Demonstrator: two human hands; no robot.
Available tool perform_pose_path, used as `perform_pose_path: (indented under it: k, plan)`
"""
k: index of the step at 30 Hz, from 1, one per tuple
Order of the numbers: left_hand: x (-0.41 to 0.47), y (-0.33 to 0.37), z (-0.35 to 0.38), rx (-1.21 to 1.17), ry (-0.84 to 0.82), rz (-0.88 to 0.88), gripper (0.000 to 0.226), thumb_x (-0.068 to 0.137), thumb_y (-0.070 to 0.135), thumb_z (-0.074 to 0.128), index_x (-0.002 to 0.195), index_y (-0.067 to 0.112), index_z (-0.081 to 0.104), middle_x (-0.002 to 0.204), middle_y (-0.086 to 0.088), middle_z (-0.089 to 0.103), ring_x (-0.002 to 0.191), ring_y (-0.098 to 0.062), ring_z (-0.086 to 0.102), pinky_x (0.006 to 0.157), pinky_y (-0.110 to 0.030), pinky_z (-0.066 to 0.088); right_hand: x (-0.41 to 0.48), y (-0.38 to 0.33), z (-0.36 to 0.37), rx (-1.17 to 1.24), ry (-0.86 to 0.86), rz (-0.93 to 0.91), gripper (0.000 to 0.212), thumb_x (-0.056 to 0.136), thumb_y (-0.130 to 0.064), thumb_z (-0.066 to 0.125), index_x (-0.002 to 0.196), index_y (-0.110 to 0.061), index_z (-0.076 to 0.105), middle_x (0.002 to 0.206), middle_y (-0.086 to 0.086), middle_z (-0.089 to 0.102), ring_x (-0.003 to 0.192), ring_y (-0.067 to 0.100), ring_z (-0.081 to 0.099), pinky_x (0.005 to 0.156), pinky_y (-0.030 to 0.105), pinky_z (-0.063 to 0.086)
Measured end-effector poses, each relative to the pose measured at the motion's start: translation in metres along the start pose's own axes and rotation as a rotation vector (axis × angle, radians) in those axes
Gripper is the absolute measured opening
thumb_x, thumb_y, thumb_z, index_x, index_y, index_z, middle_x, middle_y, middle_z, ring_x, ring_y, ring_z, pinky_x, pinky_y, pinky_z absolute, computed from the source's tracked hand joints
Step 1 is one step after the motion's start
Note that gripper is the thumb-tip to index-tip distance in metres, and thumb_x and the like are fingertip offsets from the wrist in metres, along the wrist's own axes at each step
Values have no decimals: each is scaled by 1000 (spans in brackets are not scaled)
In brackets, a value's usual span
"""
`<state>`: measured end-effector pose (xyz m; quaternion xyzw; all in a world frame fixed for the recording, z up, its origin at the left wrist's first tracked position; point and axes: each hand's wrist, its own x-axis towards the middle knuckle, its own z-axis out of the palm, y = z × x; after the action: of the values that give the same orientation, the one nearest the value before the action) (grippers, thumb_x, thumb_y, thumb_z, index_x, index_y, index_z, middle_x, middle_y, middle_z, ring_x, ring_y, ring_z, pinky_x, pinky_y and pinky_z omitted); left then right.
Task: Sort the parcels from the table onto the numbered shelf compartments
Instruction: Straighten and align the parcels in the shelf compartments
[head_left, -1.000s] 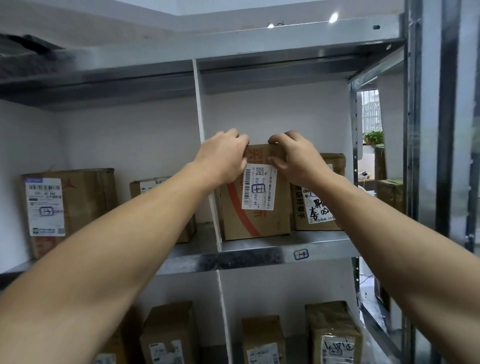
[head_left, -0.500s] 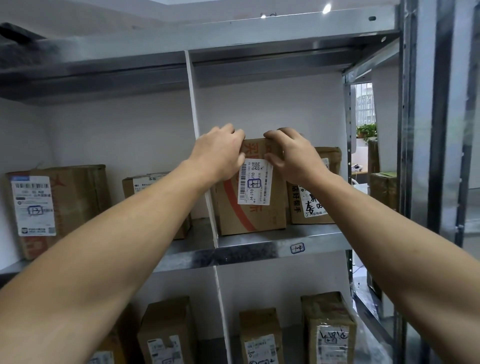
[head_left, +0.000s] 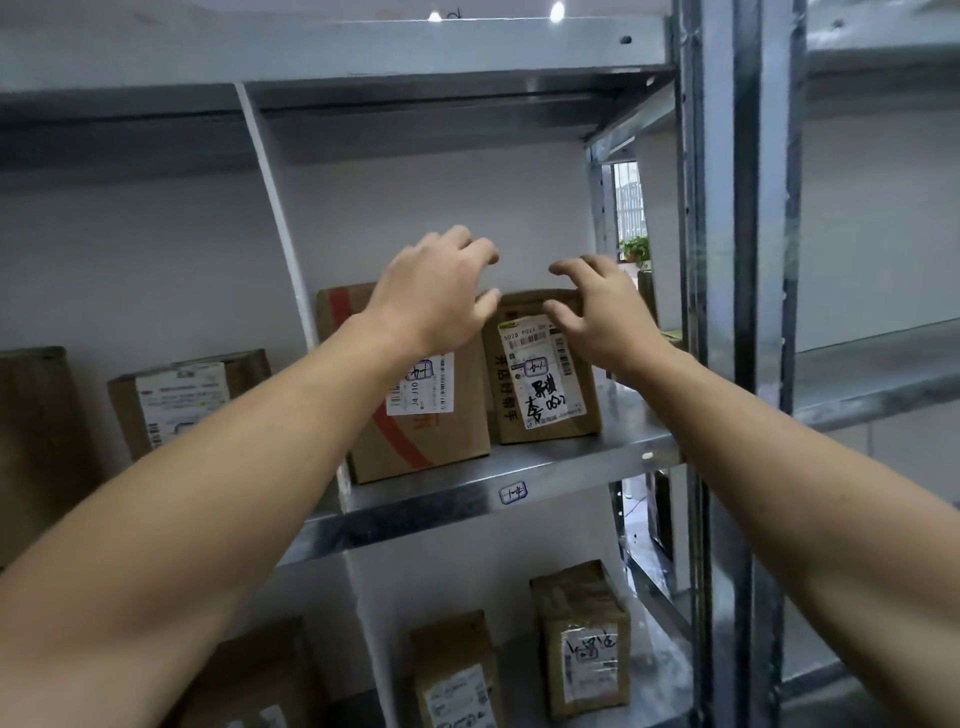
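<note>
White wall backs the grey metal rack (head_left: 696, 260) in front of me, with a thin white divider (head_left: 280, 234) splitting its tiers into compartments. On the middle shelf (head_left: 441, 514), right of the divider, the red-striped parcel (head_left: 441, 441) stands upright, just beside a smaller carton with a handwritten label (head_left: 545, 384); the two look to be touching side to side. Left of the divider sit a large brown box (head_left: 36, 447) at the edge of view and a labelled carton (head_left: 187, 400) further in. On the tier below stand two more upright parcels, a taller one (head_left: 584, 639) and a shorter one (head_left: 457, 670), apart from each other.

Both my arms reach forward and up. My left hand (head_left: 436, 296) hangs in front of the red-striped parcel's upper part, fingers spread and loosely bent, holding nothing. My right hand (head_left: 597, 312) is level with it, in front of the handwritten carton's top corner, fingers likewise loose and empty. Whether either hand touches cardboard I cannot tell. A small marker-drawn tag (head_left: 512, 492) is stuck on the shelf's front edge below the parcels.
</note>
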<state>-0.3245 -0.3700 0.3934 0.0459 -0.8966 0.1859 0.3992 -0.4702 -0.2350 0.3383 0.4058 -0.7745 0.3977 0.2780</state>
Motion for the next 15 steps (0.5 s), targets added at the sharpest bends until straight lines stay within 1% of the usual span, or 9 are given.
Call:
perform_pose_path:
  k: [3,8,10,12,15]
  plan:
    - [3,10,16,-12,25,37,39,95,39,52,129,20,54,126,-3,57,113,-23,53,95,-41,45,-2,8,3,46,-51,59,51,98,-30,62,145,-20,48,145,10,45,132,27,46,113,44,41]
    - [9,19,25,-38,81,80,37,94,35,53,126,18,56,123,-3,57,110,-23,52,93,-39,45,-4,19,5,97,-79,128,50,99,-24,61,147,-23,45,144,14,45,131,29,47,111,39,37]
    - [10,20,26,-49,87,81,37,94,35,53,127,18,56,123,-3,57,111,-23,52,94,-39,44,-5,23,6,132,-77,143,50,99,-20,60,146,-23,44,142,13,49,127,30,51,111,43,42]
    - [12,20,27,-49,78,81,37,95,35,53,127,18,55,124,-3,56,111,-23,51,94,-39,44,-5,27,6,164,-65,138,47,99,-17,60,144,-22,46,137,12,54,121,29,57,106,48,48]
    - [14,22,30,-48,61,88,37,94,35,54,127,18,55,124,-3,56,111,-23,51,95,-40,45,-5,30,2,196,-62,121,46,99,-14,60,143,-20,47,135,9,57,116,27,60,99,48,54]
